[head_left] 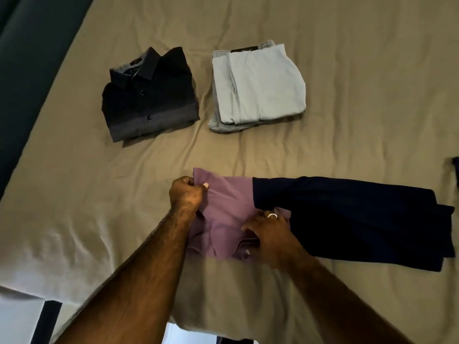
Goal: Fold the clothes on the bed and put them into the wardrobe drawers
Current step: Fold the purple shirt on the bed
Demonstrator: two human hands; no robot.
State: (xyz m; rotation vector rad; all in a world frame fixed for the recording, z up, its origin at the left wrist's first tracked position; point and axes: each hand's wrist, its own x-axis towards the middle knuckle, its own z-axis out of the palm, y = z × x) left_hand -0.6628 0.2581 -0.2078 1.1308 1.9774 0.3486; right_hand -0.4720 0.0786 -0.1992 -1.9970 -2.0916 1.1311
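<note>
Far left on the bed (347, 70): a dark button shirt (149, 95), folded, collar up. It appears crisp enough to lift by both side edges without losing shape.

Just right of it, apart: a folded pale garment (258, 83), seemingly trousers. Thicker cloth, likely heavier; best carried with support beneath.

Near centre: the garment being worked, a purple and navy shirt (231, 207), lies flat on the sheet, its purple part to the left and its navy part stretching to the right. The left hand (186, 194) pinches the far-left purple corner, fingers curled on the cloth. The right hand (268, 234) sits at the near edge by the collar, fingers bent into the fabric; whether it grasps or only presses cannot be told.

Judgement: thin, limp, light cloth that will sag and crease; hold at corners and edges, and smooth each fold.

Far right edge: a dark scrap (455, 175), unidentified.
</note>
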